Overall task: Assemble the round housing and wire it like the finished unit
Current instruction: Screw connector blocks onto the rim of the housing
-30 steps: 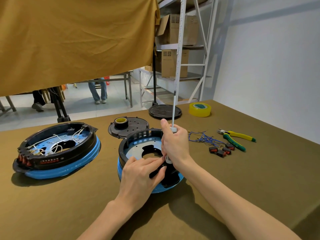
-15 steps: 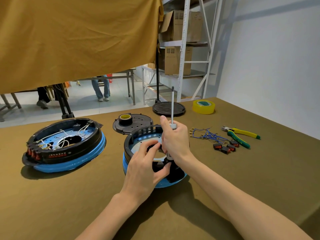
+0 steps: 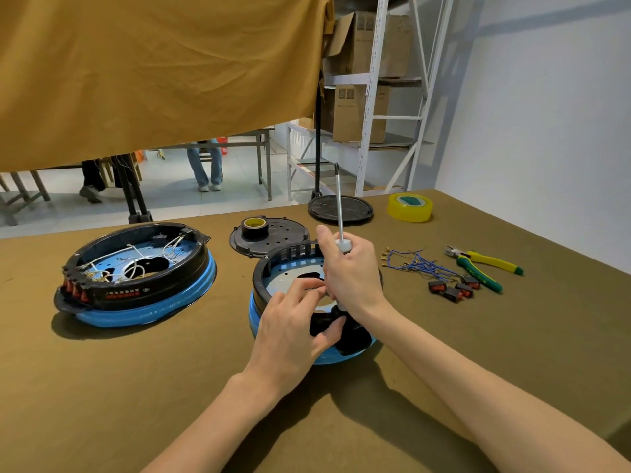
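The open round housing point(image 3: 263, 272), a black ring on a blue base, sits in the middle of the table. My left hand point(image 3: 290, 332) grips its near black rim, fingers curled inside and thumb on the outer black panel. My right hand point(image 3: 355, 278) is closed round the handle of a screwdriver point(image 3: 339, 206) just above the housing, with the metal shaft pointing up. The finished unit point(image 3: 153, 288), with white wiring and red switches, lies to the left. Blue wires point(image 3: 413, 264) and loose black-and-red switches point(image 3: 454, 290) lie to the right.
Yellow-green pliers point(image 3: 485, 264) lie beyond the switches. A black perforated lid point(image 3: 283, 233) carrying a small tape roll point(image 3: 254, 227) sits behind the housing. Further back are a black disc point(image 3: 355, 209) and a yellow tape roll point(image 3: 409, 207). The table edge runs behind them.
My left fingers have lifted off the front rim and reached further into the housing, toward my right hand. The right hand keeps the screwdriver upright in place.
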Motion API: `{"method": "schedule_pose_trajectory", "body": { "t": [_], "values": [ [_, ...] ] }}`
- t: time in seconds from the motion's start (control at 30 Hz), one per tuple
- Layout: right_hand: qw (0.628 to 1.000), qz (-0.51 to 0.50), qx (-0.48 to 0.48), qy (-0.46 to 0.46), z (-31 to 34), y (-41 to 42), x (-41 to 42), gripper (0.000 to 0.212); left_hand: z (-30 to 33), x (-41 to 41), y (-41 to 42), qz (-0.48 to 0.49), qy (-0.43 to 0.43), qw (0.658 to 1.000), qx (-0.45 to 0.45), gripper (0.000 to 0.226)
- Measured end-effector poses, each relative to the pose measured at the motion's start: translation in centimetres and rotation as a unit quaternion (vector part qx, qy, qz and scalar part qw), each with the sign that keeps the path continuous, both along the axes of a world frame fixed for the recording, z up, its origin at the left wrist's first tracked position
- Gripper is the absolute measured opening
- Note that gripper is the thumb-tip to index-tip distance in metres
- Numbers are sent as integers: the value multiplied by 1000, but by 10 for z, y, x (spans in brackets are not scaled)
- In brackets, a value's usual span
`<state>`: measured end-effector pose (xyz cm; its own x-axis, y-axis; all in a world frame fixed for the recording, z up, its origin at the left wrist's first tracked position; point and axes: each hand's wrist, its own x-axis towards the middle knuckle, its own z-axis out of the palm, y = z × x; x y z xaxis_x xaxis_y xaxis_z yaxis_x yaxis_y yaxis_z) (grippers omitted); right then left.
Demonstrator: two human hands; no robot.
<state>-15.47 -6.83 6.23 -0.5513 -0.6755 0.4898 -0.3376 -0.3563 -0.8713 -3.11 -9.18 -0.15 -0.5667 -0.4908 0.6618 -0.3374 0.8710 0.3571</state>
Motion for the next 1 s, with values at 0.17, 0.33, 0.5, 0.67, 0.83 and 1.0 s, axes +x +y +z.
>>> {"method": "schedule_pose_trajectory", "body": {
  "t": [0.17,0.33,0.5,0.67,0.83,1.0],
  "values": [
    [1000,-4,-23,7,-3,5,1,49,-2,1,-4,0,-26,999,-32,41],
    [999,-11,-30,25,-5,11,4,50,0,2,-3,2,-46,999,-29,41],
    [999,-7,-36,38,-7,13,7,49,3,1,-2,0,-44,999,-21,41],
    [998,-30,-35,38,-5,7,8,49,5,1,0,-3,-49,999,-12,40],
    [996,-30,-42,68,-11,7,12,48,4,2,-2,0,-55,998,-16,35],
    [997,-32,-44,46,-7,12,2,49,7,4,1,-14,-42,999,-18,53]
  ]
}}
